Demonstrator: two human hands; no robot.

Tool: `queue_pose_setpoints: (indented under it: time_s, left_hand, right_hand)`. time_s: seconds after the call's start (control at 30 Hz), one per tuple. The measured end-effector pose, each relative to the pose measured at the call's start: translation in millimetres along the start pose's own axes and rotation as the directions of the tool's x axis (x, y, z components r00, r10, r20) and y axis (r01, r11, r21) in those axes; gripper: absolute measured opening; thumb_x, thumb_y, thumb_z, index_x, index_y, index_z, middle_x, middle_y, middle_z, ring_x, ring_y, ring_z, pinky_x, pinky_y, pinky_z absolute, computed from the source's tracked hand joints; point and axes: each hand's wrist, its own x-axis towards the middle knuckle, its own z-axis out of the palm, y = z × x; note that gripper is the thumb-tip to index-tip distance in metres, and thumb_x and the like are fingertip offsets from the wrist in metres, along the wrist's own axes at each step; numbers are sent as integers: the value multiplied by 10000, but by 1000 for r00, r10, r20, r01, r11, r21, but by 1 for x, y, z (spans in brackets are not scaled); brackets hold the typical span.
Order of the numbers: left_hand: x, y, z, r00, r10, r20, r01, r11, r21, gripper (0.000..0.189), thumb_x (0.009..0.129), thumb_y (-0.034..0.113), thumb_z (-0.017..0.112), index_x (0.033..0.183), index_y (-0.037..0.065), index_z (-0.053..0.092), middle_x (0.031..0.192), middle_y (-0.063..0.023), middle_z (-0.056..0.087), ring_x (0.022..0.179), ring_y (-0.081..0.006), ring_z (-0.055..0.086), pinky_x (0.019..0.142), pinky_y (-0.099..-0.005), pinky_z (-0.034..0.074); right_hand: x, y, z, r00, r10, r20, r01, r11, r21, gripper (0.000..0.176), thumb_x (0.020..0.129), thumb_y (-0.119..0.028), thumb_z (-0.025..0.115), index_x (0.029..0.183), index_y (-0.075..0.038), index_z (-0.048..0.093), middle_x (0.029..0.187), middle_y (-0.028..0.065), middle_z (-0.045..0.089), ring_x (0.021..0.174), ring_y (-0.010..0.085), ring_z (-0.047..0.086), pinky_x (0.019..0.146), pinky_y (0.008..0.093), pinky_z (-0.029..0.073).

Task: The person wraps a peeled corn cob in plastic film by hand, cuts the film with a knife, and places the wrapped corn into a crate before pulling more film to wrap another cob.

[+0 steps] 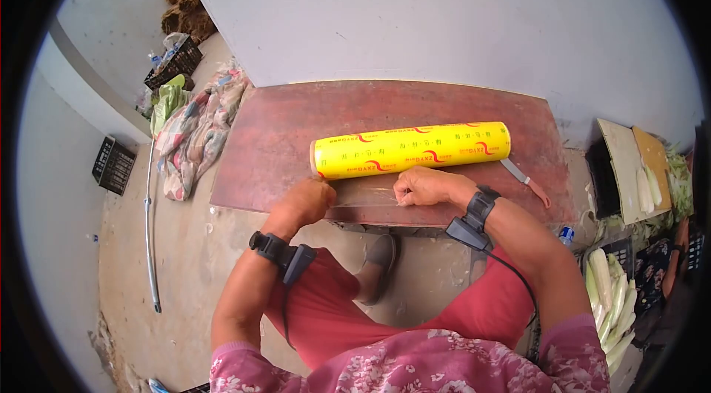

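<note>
A large yellow roll of cling film (411, 150) with red and dark print lies across the red-brown table (296, 108). A strip of clear film (363, 195) stretches from the roll's near side toward me. My left hand (304, 203) is closed by the roll's left end, pinching the film's left side. Closed fingers of my right hand (428, 187) grip the film farther right, just below the roll. A knife (527, 183) with a pinkish handle rests beside the roll's right end, its blade tip near the roll.
A crumpled patterned cloth (204, 130) lies left of the table, near a long pole (149, 223) and a black crate (114, 165). On the right are boards (626, 171), pale long vegetables (611, 300) and a bottle (566, 235). A wall (444, 15) stands behind the table.
</note>
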Motion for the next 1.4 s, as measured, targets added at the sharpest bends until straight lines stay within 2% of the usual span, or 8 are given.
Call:
queue_pose_setpoints:
  time_s: [0.2, 0.3, 0.4, 0.5, 0.7, 1.0, 1.2, 1.4]
  left_hand:
    - [1, -10, 3, 981, 47, -190, -54, 998, -34, 156, 799, 59, 634, 874, 135, 747, 1464, -148, 506, 1400, -390, 408, 1063, -431, 452]
    - [3, -8, -3, 957, 150, -250, -130, 987, 94, 130, 796, 26, 658, 870, 103, 733, 1557, -194, 413, 1454, -411, 345, 1132, -429, 394]
    - [0, 5, -11, 983, 156, -98, -135, 971, 197, 129, 822, 65, 649, 896, 112, 745, 1567, -146, 420, 1475, -390, 327, 1145, -460, 372]
    - [10, 2, 1, 992, 127, -28, -118, 970, 212, 133, 850, 107, 635, 911, 115, 753, 1578, -104, 417, 1477, -373, 333, 1147, -492, 359]
    - [13, 7, 1, 992, -8, 127, -12, 988, 153, 143, 848, 130, 642, 924, 149, 761, 1587, -91, 407, 1445, -349, 386, 1133, -499, 370]
    - [-5, 16, 4, 998, -12, 67, 4, 993, 116, 209, 900, 136, 579, 1001, 152, 762, 1353, -83, 576, 1282, -302, 528, 1013, -445, 472]
    - [-6, 11, 30, 928, 312, -205, -238, 917, 320, 177, 888, 129, 589, 919, 81, 757, 1210, -97, 607, 1166, -274, 566, 978, -398, 470]
    - [-11, 18, 32, 886, 430, -175, -354, 870, 342, 125, 811, 44, 592, 804, 51, 716, 1051, -112, 625, 1033, -295, 608, 903, -393, 497]
  right_hand:
    - [-3, -15, -8, 990, -4, -139, -14, 992, -127, 41, 809, -105, 730, 792, -87, 698, 1229, 99, 602, 1169, 305, 547, 937, 449, 437]
    - [-6, -7, 9, 949, -210, -237, 121, 932, -342, 54, 811, -99, 710, 775, -91, 671, 1201, 89, 601, 1182, 300, 542, 985, 521, 409]
    - [-6, -1, 14, 969, -209, -134, 154, 928, -340, 10, 812, -98, 692, 812, -98, 682, 1184, 73, 614, 1193, 297, 543, 1002, 599, 388]
    - [0, -5, 12, 999, -24, 44, 38, 934, -356, 72, 805, -90, 687, 869, -113, 710, 1188, 52, 633, 1197, 288, 544, 1012, 601, 393]
    - [-7, -6, 19, 989, -145, -11, 125, 889, -441, 69, 800, -95, 684, 850, -118, 727, 1058, 55, 639, 1111, 298, 559, 957, 576, 431]
    - [-29, -16, 29, 973, -228, -30, 174, 814, -555, 88, 848, -143, 641, 798, -106, 704, 961, 85, 612, 1065, 283, 564, 934, 485, 444]
    - [-36, -16, 44, 942, -336, -24, 240, 721, -650, 100, 837, -148, 609, 775, -120, 682, 907, 68, 625, 991, 273, 599, 898, 450, 460]
    - [-41, -15, 57, 857, -516, -17, 289, 506, -813, 109, 812, -174, 601, 738, -121, 661, 779, 49, 625, 833, 257, 631, 806, 400, 455]
